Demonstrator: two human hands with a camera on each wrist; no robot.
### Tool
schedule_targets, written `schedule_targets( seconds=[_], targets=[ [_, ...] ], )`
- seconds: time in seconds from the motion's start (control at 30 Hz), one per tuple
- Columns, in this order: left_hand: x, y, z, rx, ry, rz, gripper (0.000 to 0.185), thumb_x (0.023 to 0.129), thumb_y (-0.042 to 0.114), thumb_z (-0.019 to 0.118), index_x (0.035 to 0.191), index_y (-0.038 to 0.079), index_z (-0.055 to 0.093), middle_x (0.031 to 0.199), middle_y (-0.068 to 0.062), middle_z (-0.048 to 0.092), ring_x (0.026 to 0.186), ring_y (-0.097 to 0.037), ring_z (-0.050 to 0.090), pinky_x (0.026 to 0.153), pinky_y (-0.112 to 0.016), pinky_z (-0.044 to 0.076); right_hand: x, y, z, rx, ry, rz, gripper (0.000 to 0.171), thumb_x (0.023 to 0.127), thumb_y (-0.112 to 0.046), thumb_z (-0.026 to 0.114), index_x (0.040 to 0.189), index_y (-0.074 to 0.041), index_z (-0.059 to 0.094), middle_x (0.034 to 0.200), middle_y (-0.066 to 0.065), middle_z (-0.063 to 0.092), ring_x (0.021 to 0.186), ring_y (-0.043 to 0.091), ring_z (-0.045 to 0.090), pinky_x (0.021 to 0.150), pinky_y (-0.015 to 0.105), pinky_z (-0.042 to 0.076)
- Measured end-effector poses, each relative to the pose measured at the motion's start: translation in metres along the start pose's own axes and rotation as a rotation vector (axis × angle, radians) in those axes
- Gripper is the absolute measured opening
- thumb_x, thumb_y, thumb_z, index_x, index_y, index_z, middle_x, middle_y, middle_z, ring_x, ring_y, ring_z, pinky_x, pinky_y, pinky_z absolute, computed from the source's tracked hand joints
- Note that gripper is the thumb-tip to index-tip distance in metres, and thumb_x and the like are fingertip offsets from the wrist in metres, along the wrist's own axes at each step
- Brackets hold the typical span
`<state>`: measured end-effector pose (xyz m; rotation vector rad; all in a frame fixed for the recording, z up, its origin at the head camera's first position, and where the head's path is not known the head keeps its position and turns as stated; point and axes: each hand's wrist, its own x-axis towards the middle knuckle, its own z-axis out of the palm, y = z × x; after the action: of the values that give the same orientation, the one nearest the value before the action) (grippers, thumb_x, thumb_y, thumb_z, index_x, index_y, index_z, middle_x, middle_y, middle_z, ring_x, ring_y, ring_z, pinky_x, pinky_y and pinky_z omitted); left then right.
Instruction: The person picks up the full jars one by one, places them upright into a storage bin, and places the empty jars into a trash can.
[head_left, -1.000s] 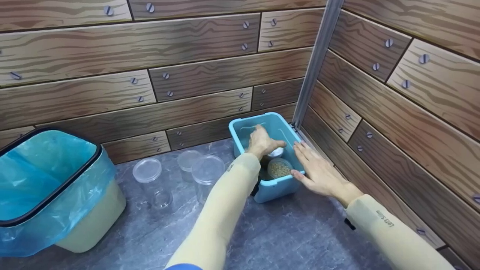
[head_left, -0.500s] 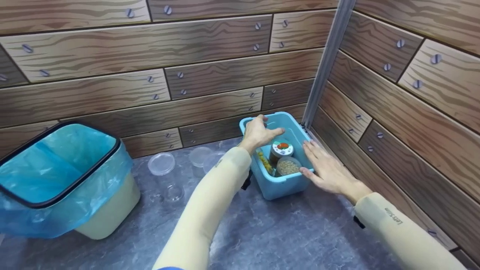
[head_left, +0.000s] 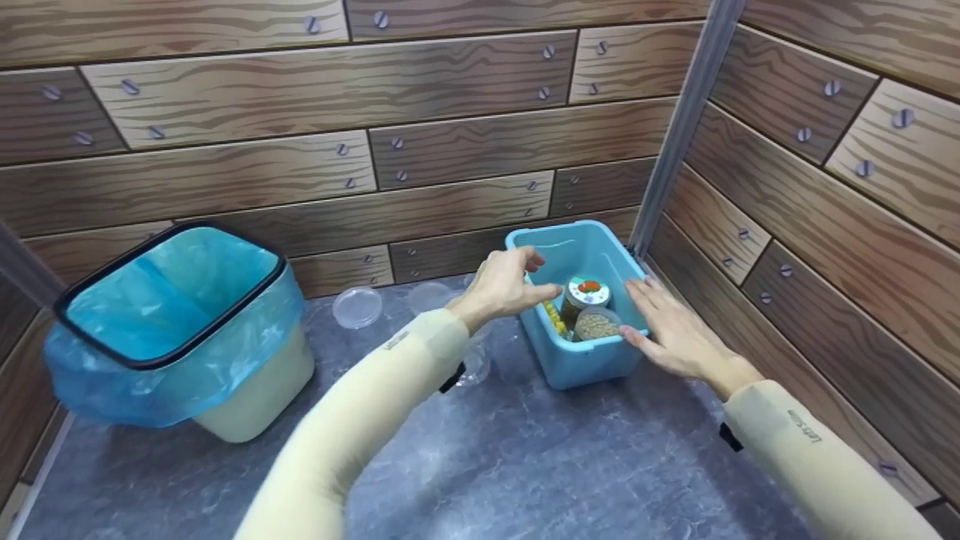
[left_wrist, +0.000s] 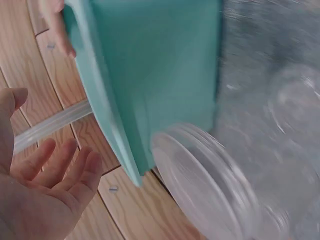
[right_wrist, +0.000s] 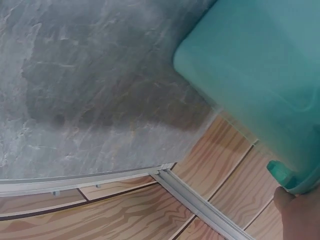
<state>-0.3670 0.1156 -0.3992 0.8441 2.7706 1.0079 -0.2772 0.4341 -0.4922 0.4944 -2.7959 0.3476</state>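
Note:
A teal plastic box (head_left: pixel 592 365) stands in the corner on the grey floor. Inside it are a jar with a white, red-marked lid (head_left: pixel 589 288), a jar of greenish-brown grains (head_left: pixel 597 324) and something yellow (head_left: pixel 553 318). My left hand (head_left: pixel 541 274) hovers over the box's left rim with loosely spread fingers and holds nothing; the left wrist view shows its palm (left_wrist: pixel 50 170) open beside the box (left_wrist: pixel 150 75). My right hand (head_left: pixel 634 311) lies flat against the box's right rim. The right wrist view shows the box (right_wrist: pixel 260 70) from below.
A cream bin with a blue bag (head_left: pixel 180 315) stands at the left. Clear plastic jars (head_left: pixel 357 307) (head_left: pixel 429 296) sit by the wooden back wall, and another (head_left: pixel 476 367) is partly hidden behind my left forearm. Wood-pattern walls close off the back and right.
My left hand has drawn back out of the box to above its left rim, uncovering the jar with the red-marked lid. My right hand stays on the box's right side.

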Motion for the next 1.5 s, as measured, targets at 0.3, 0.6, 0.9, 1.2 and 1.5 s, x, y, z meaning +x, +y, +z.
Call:
schedule_targets(
  seconds=[0.3,0.6,0.9,1.2,1.5],
  targets=[
    [-0.051,-0.028,-0.012,0.005,-0.036,0.077,0.054,0.097,0.041,0.083,0.139,0.010,0.074,0.140,-0.012,0.079,0.129,-0.030,0.075,0.112,-0.045,0.062,0.015,-0.019,-0.010,0.044,-0.050,0.003,0.084,0.110,-0.047,0.066,0.172,0.004,0.038,0.177,0.031,0.042,0.166,0.056,0.037,0.135,0.074,0.029],
    [-0.111,-0.059,-0.017,0.028,-0.082,0.112,0.056,0.095,0.043,0.083,0.138,0.008,0.075,0.137,-0.014,0.081,0.127,-0.034,0.077,0.112,-0.048,0.062,0.031,-0.060,-0.008,0.176,0.047,-0.171,0.079,0.099,-0.037,0.080,0.163,0.001,0.054,0.165,0.028,0.059,0.153,0.056,0.055,0.126,0.075,0.043],
    [-0.168,-0.094,-0.031,0.017,-0.076,0.080,0.057,0.094,0.046,0.085,0.136,0.010,0.076,0.132,-0.015,0.083,0.120,-0.035,0.080,0.105,-0.052,0.065,0.052,-0.112,0.001,0.221,0.177,-0.316,0.060,0.090,-0.027,0.091,0.143,-0.003,0.074,0.134,0.015,0.083,0.117,0.039,0.081,0.098,0.058,0.066],
    [-0.240,-0.124,-0.077,0.063,0.058,0.000,0.047,0.098,0.043,0.085,0.133,0.012,0.078,0.127,-0.011,0.083,0.115,-0.032,0.081,0.102,-0.053,0.066,0.069,-0.152,0.011,0.268,0.102,-0.302,0.050,0.094,-0.023,0.090,0.138,-0.002,0.076,0.119,0.016,0.084,0.102,0.033,0.082,0.086,0.052,0.069],
    [-0.294,-0.141,-0.132,0.093,0.171,-0.112,0.042,0.100,0.036,0.085,0.132,0.009,0.079,0.123,-0.010,0.084,0.114,-0.030,0.081,0.100,-0.053,0.067,0.087,-0.160,0.019,0.251,0.039,-0.263,0.055,0.094,-0.029,0.089,0.139,-0.001,0.076,0.122,0.017,0.083,0.110,0.036,0.080,0.094,0.057,0.066]
  ],
)
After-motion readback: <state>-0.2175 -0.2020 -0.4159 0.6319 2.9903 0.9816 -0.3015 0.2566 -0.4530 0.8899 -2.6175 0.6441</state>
